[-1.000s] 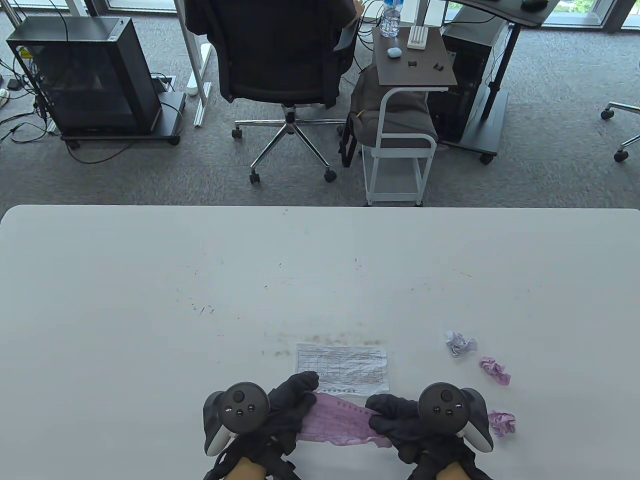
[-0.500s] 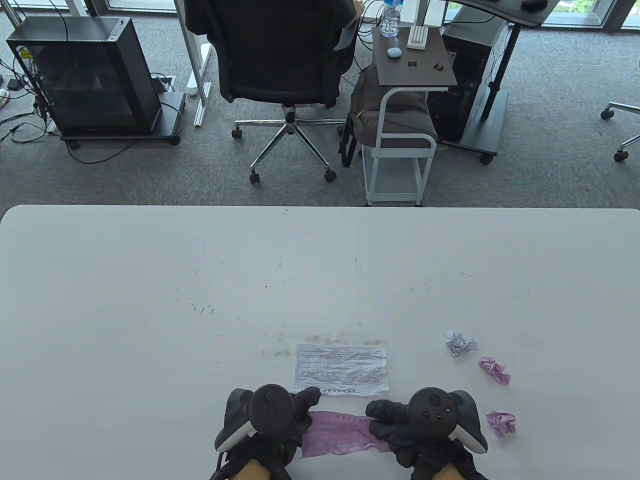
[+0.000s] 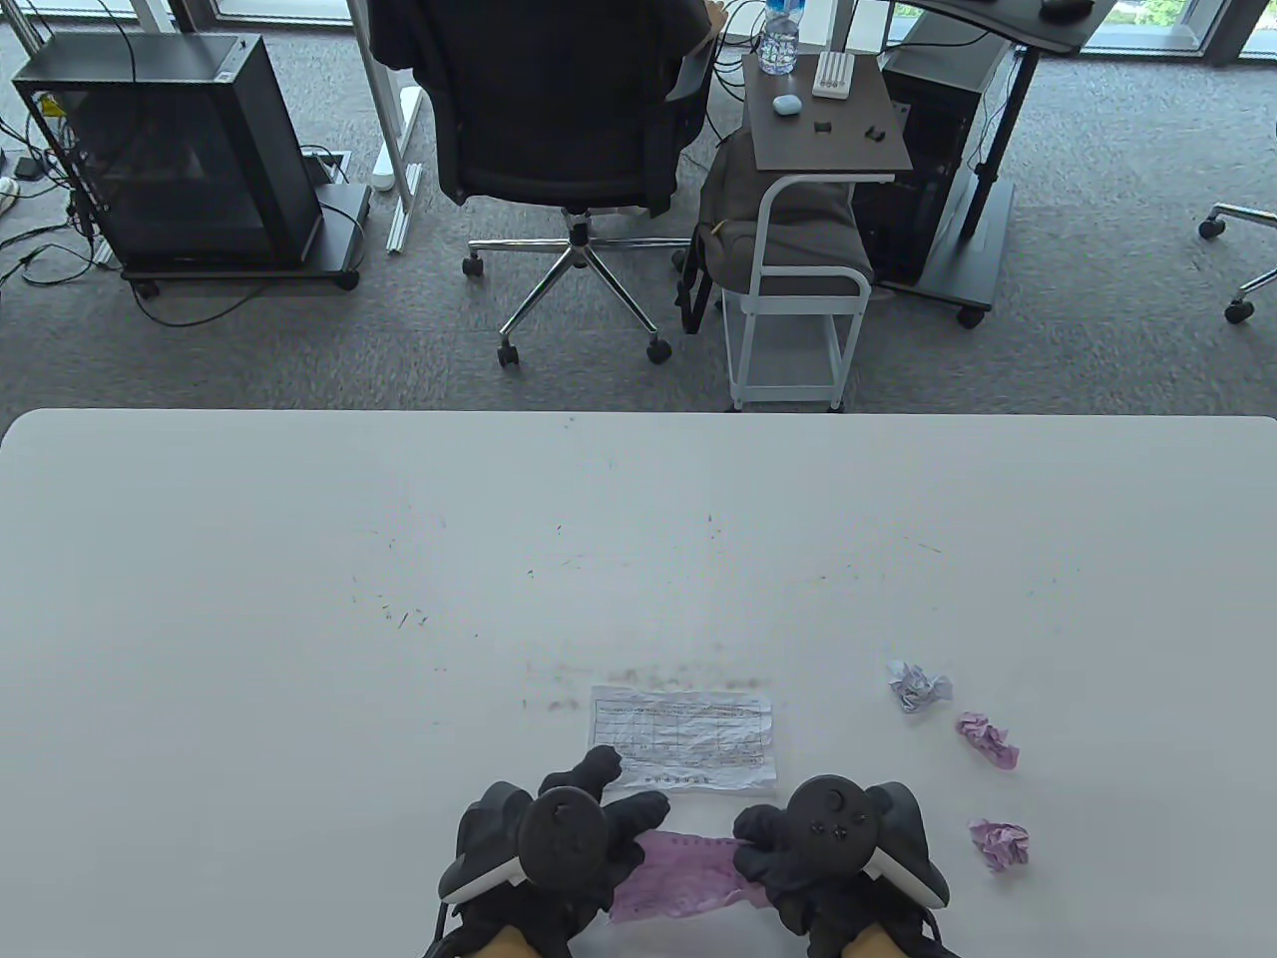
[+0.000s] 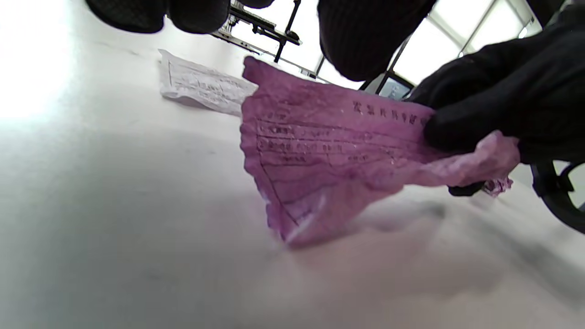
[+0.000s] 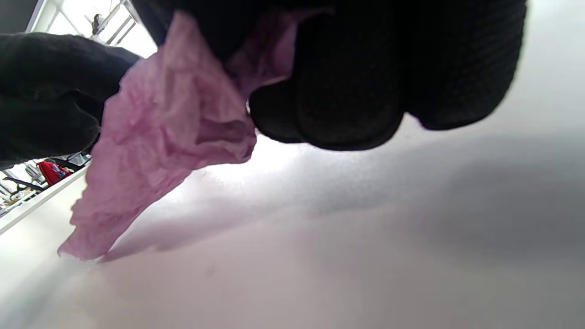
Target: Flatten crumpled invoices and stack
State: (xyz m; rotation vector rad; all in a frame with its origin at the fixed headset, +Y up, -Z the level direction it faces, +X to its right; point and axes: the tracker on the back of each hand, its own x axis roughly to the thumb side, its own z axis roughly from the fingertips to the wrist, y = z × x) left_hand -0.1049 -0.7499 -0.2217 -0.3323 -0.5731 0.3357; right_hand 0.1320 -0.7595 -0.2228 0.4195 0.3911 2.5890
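Between the left hand point(image 3: 559, 848) and right hand point(image 3: 808, 848) hangs a wrinkled pink paper invoice point(image 3: 683, 876), each hand pinching one end, its lower corner touching the table. Just beyond the fingers lies a flattened white invoice point(image 3: 688, 736).

Pink invoice point(image 3: 678, 873) both ends hidden under left hand point(image 3: 569, 848) & right hand point(image 3: 828, 848), print on white invoice point(image 3: 683, 736) too small to read, forearms cut off at near edge, bench point(image 5: 365, 256) blurred in right wrist view
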